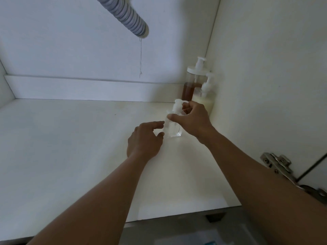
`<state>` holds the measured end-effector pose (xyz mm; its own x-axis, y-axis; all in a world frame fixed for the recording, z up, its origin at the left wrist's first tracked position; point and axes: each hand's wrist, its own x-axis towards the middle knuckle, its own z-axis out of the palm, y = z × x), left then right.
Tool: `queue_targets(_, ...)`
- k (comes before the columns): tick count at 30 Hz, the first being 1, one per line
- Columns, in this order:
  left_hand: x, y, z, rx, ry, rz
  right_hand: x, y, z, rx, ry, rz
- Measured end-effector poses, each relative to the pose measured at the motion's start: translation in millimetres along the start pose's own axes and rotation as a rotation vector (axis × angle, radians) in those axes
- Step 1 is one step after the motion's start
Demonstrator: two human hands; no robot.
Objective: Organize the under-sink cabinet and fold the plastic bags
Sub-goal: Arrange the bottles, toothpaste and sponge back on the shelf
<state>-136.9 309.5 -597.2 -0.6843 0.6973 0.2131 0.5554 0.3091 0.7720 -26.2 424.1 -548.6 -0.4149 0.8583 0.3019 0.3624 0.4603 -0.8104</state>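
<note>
1. Status. My right hand [192, 119] grasps the clear pump bottle [174, 124] at its neck, just right of frame centre. The fingers [170, 117] are curled round the pump collar. My left hand [144, 138] sits at the bottle's lower left side with thumb and forefinger loosely parted. Contact there cannot be confirmed. The bottle stands upright with its base on the cabinet floor [70, 147].

2. Hazards.
- Tipping: the hold is high on a tall, narrow bottle, so a sideways push could topple it.
- Collision: the brown-liquid bottle [191, 85] and the milky bottle [205, 98] stand close together in the right rear corner, near my right hand. Sliding the clear bottle back carelessly could knock them over.
- Discharge: pressing down on the pump head could probably release liquid onto the floor.

3. Surroundings. The cabinet floor is white and smooth, with faint yellowish marks near the bottles. A low ledge [88, 87] runs along the back wall. A grey corrugated drain hose [123, 15] enters at the upper centre, with a thin thread [140, 57] hanging from it. A metal hinge [276, 163] shows at lower right. No plastic bags are visible.
</note>
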Motion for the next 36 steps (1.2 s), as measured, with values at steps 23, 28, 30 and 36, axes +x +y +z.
queue_targets(23, 9, -7, 10, -0.023, 0.041, -0.012, 15, 54, -46, -0.891, 0.227, -0.218)
queue_targets(28, 10, -7, 9, -0.029, 0.049, -0.013, 31, 58, -47, -0.873, 0.188, -0.181)
queue_targets(30, 10, -7, 9, -0.029, 0.052, -0.02, 37, 57, -45, -0.858, 0.161, -0.163)
queue_targets(36, 9, -5, 9, -0.011, 0.053, -0.027, 32, 53, -46, -0.788, 0.069, -0.111)
